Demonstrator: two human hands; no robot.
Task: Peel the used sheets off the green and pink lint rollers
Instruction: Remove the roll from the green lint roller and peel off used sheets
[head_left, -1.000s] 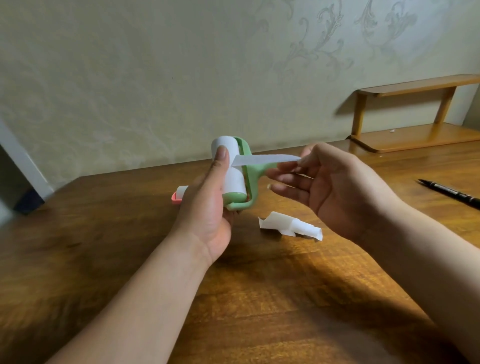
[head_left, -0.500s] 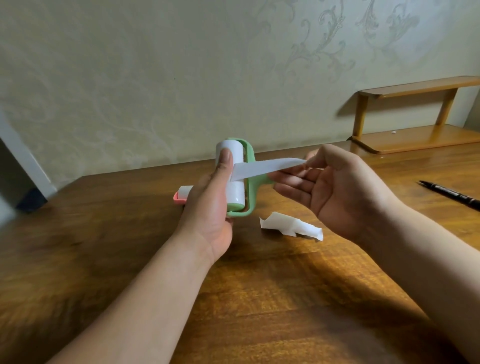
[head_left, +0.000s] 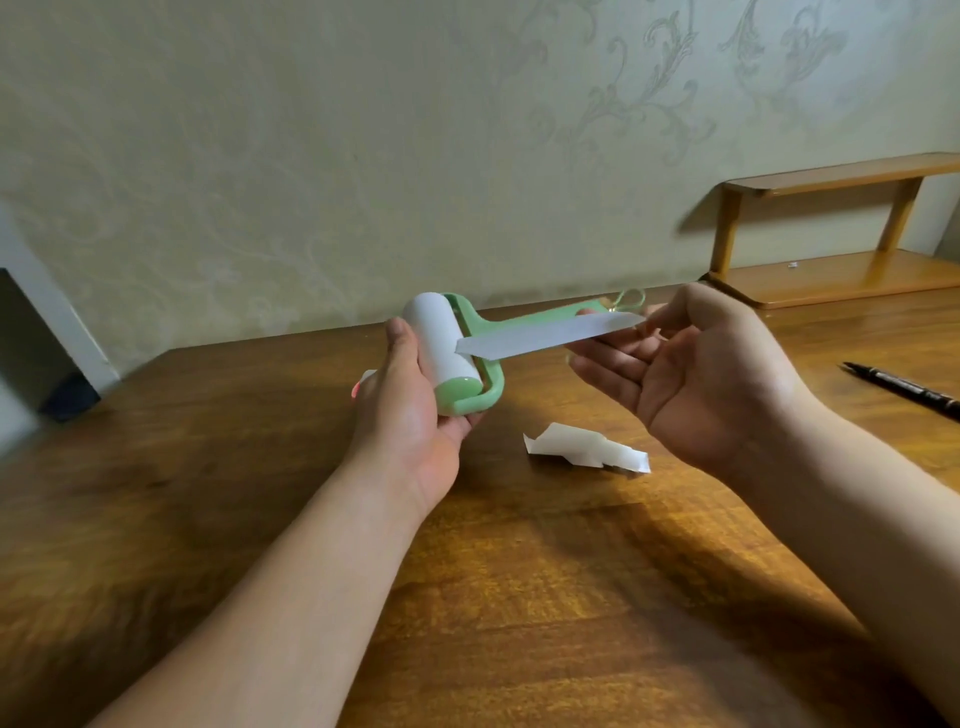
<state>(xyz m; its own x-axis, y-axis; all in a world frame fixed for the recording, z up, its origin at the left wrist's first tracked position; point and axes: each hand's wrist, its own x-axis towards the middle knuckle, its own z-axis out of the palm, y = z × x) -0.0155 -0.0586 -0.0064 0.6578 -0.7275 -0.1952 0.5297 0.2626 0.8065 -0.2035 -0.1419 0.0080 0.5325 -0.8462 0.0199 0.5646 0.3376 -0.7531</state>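
My left hand (head_left: 410, 400) grips the green lint roller (head_left: 447, 353) by its white roll, above the wooden table (head_left: 519, 597). The roller's green handle points right, toward my right hand (head_left: 691, 374). A white sheet (head_left: 550, 338) stretches from the roll to my right hand, which pinches its far end between thumb and fingers. The pink lint roller (head_left: 361, 387) lies on the table behind my left hand, mostly hidden; only a pink and white end shows. A crumpled peeled sheet (head_left: 587, 447) lies on the table below my right hand.
A black pen (head_left: 904, 387) lies at the table's right edge. A small wooden shelf (head_left: 831, 228) stands at the back right against the patterned wall. A dark object sits at the far left beyond the table.
My right hand has pulled the sheet farther right, so a longer strip is off the roll. The roller has turned in my left hand; its handle now shows pointing right.
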